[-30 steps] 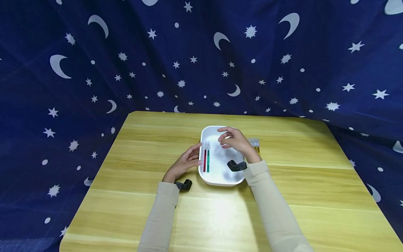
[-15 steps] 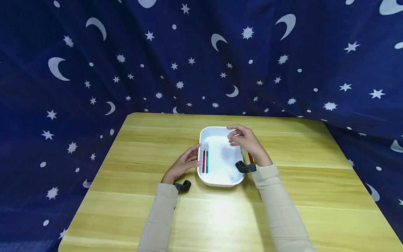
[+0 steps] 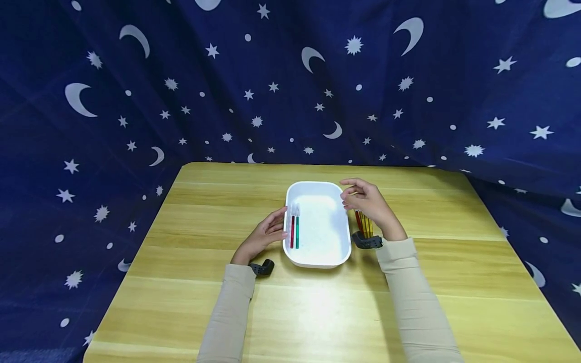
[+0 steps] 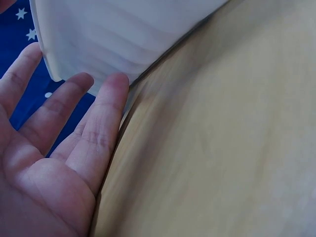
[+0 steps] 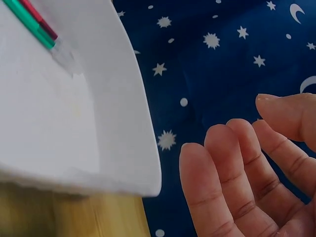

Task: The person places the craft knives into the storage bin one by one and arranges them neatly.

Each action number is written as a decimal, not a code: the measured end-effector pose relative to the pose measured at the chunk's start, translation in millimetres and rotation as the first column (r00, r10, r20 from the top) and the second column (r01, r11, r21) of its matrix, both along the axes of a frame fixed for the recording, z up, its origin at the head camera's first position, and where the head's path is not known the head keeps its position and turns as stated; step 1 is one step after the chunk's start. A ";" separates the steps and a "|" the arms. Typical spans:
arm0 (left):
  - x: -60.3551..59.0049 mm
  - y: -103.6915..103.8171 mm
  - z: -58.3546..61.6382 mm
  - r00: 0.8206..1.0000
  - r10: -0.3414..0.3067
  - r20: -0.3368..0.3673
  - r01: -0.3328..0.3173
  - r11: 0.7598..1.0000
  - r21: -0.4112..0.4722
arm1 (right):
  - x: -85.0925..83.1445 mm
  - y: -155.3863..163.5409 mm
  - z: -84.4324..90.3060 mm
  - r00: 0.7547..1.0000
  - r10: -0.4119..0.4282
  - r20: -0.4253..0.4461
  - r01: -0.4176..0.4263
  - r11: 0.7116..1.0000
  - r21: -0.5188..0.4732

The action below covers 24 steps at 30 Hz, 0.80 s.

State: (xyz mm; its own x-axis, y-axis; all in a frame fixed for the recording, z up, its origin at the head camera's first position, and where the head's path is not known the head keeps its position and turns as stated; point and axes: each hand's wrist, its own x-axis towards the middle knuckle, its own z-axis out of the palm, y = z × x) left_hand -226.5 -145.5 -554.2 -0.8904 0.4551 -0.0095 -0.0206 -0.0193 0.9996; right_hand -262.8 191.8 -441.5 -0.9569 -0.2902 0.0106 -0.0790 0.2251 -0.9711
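Left hand (image 3: 265, 235) flat, fingers straight against tray (image 3: 317, 258) side, keeps it from sliding. Right hand (image 3: 368, 202) loose, empty, over pens (image 3: 364, 224) beside tray.

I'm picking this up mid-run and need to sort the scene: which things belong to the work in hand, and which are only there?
In the work:
white tray
red and green pens in the tray
pens on the table under the right hand
left hand, touching the tray's side

Only there:
wooden table
starry blue cloth
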 end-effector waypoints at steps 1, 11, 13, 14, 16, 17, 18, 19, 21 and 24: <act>-0.2 0.0 0.2 1.000 -0.001 0.001 0.001 1.000 0.001 | 0.1 2.4 0.2 1.000 -0.003 -0.001 0.003 1.000 0.008; -0.1 -0.9 3.0 1.000 -0.007 0.005 0.007 1.000 0.014 | -0.2 22.7 0.2 1.000 0.001 -0.013 -0.001 1.000 -0.002; 0.2 -1.3 2.9 1.000 -0.008 0.001 0.008 1.000 0.013 | -1.2 26.0 -1.6 1.000 -0.003 -0.011 0.003 1.000 -0.009; 0.3 -1.6 2.7 1.000 -0.007 -0.001 0.007 1.000 0.013 | -1.9 27.8 -2.9 1.000 -0.007 -0.007 0.007 1.000 -0.014; 0.3 -1.8 1.7 1.000 -0.007 -0.005 0.007 1.000 0.014 | -3.2 30.4 -5.8 1.000 -0.011 -0.004 0.011 1.000 -0.015; 0.2 -1.7 1.4 1.000 -0.007 -0.004 0.007 1.000 0.014 | -3.8 31.6 -7.5 1.000 -0.013 -0.004 0.013 1.000 -0.014; 0.3 -1.7 1.4 1.000 -0.008 -0.003 0.008 1.000 0.015 | -4.5 33.0 -9.5 1.000 -0.015 -0.004 0.015 1.000 -0.011; 0.3 -1.6 1.3 1.000 -0.008 -0.003 0.008 1.000 0.015 | -5.2 34.3 -11.4 1.000 -0.019 -0.004 0.018 1.000 -0.007; 0.6 -1.2 1.1 1.000 -0.011 0.000 0.011 1.000 0.016 | -5.9 36.8 -15.0 1.000 -0.026 -0.001 0.026 1.000 0.007; 1.2 -0.5 2.1 1.000 -0.011 0.008 0.011 1.000 0.016 | -6.4 41.2 -20.1 0.999 -0.042 0.008 0.042 0.999 0.027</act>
